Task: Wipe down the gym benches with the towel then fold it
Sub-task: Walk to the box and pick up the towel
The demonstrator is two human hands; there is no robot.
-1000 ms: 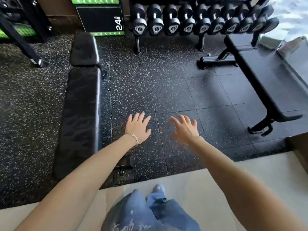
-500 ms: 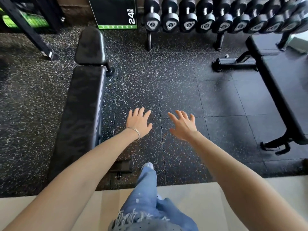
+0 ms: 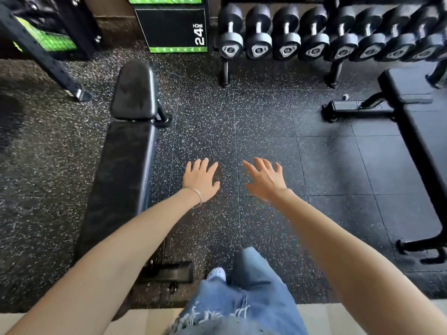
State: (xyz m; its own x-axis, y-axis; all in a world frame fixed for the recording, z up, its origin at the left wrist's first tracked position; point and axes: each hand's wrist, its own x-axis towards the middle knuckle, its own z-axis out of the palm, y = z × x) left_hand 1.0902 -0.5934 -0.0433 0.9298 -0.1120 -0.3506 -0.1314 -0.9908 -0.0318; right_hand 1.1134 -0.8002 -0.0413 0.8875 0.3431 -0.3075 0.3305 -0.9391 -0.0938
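Note:
A black padded gym bench (image 3: 121, 170) runs lengthwise on my left, its separate head pad at the far end. A second black bench (image 3: 420, 146) stands at the right edge. My left hand (image 3: 202, 181), with thin bangles on the wrist, is stretched out palm down over the floor just right of the left bench, fingers spread and holding nothing. My right hand (image 3: 264, 181) is held out beside it, also spread and empty. No towel is in view.
A dumbbell rack (image 3: 338, 37) lines the far side. A black and green 24 inch plyo box (image 3: 174, 30) stands at the back, a black rack frame (image 3: 48, 56) at far left. Speckled rubber floor (image 3: 242, 122) lies between the benches; a pale step edge (image 3: 145, 317) is underfoot.
I have stepped forward onto the rubber floor, so the benches and rack appear closer. Both hands stay stretched out and empty.

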